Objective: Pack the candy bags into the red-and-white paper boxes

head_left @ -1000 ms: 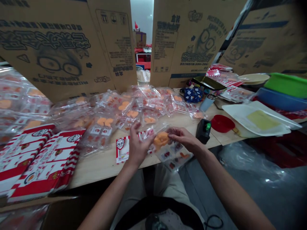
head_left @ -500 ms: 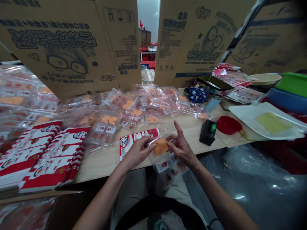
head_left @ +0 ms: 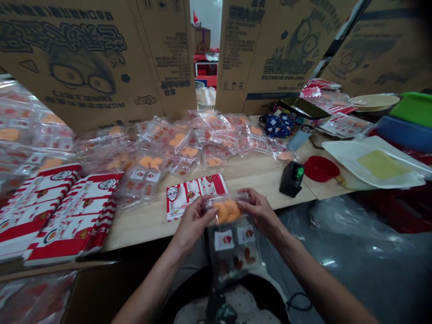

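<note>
Between my two hands hangs a clear plastic bag, held by its upper corners over my lap. Orange rounded pieces lie at its top, with small printed labels and brownish-red pieces in pockets below. My left hand pinches the bag's upper left edge, thumb on the front. My right hand pinches the upper right edge. Just beyond them, a red-and-white printed card with a bearded face lies flat on the wooden table.
Filled clear bags are heaped along the back, before cardboard boxes. Stacks of red-and-white cards lie at left. On the right stand a black tape dispenser, a red scoop, a white tray and a blue bottle.
The bag has straightened and now hangs facing me, its labels showing more clearly. My right hand's raised index finger has come down onto the bag's edge. The view has shifted slightly.
</note>
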A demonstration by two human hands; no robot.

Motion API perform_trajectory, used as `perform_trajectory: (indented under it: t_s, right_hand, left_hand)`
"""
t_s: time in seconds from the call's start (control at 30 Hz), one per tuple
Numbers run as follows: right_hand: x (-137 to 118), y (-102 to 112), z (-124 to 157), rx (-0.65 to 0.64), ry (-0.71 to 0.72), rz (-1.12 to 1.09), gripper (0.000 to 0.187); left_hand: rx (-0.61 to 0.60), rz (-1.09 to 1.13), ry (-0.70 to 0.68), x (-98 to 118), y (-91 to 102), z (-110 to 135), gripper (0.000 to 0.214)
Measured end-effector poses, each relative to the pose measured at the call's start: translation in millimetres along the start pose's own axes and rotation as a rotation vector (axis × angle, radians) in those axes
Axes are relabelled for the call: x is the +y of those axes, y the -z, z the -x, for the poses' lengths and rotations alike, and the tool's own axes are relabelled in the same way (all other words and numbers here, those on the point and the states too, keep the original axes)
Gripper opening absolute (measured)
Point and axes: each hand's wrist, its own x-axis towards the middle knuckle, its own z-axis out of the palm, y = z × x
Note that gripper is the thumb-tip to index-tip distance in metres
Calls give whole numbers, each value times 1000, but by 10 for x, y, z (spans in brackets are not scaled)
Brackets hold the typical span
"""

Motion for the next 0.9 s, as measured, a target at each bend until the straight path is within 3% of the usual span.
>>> perform_trajectory:
  t_s: [0.13, 0.27, 0.37, 0.43, 0.5, 0.6, 0.73, 0.8, 0.9]
  right_hand:
    - [-10, 4, 3, -88, -39, -86, 44]
    - [33, 2, 97, -180, -50, -114, 50]
    - [115, 30, 153, -179, -70, -163, 42]
    - [144, 113, 143, -134, -117, -199, 36]
    - [114, 263, 90, -55, -165, -201, 33]
    - [-49, 554, -67, 100, -186, -85, 25]
    - [-342, 834, -399, 271, -115, 146, 17]
    - [-459, 876, -567, 301, -87, 189, 16]
    - [-609, 851, -707, 337, -56, 256, 15]
  left_hand:
    - [109, 185, -8, -29, 0, -146, 51]
    - [191, 301, 22, -111, -29, -237, 46]
    - [269, 319, -40, -266, -149, -230, 42]
    - [231, 264, -60, -348, -209, -235, 42]
    - [75, 95, -54, -356, -184, -285, 49]
    - [-141, -439, -113, -232, 37, -486, 79]
    - [-209, -1218, -136, -90, 395, -884, 139]
    - [-272, -1364, -96, -92, 496, -1022, 150]
    - [-351, -1369, -127, -96, 577, -1036, 144]
